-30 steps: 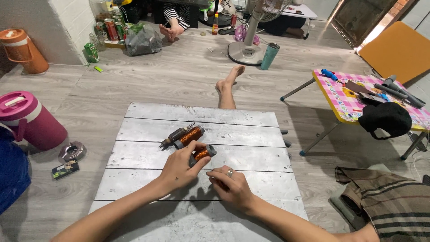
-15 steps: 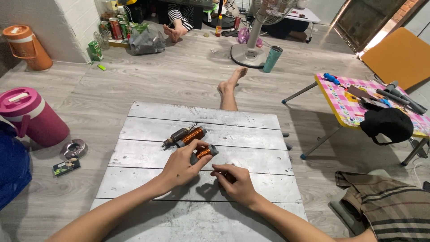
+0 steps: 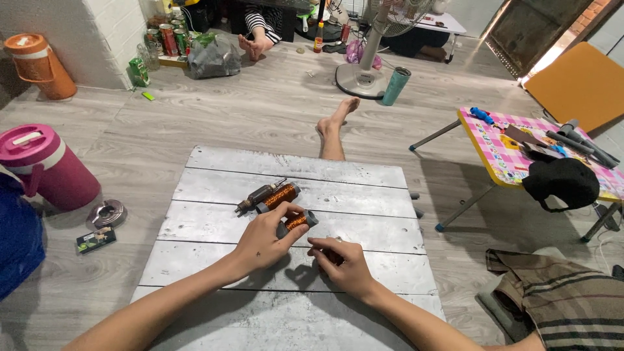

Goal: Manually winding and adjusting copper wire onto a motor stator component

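Pink jug (image 3: 40, 166) on grey wood floor at left, pale plank board (image 3: 214, 260) in middle, fan (image 3: 374, 45) w/ pink table (image 3: 500, 156) at right. Left hand (image 3: 263, 237) pinches a copper-wound coil (image 3: 297, 222) above board centre; second coil (image 3: 273, 196) just behind. Right hand (image 3: 344, 260) curled, contents unclear.

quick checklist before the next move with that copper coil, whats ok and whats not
1. Left hand grips the coil: ok.
2. Right hand on the board, closed over something small: cannot tell what.
3. Wire between coil and right hand: cannot tell, too fine to see.
4. Second coil and rotor lie apart from the hands: ok.
5. Foot beyond the board's far edge, not touching parts: ok.
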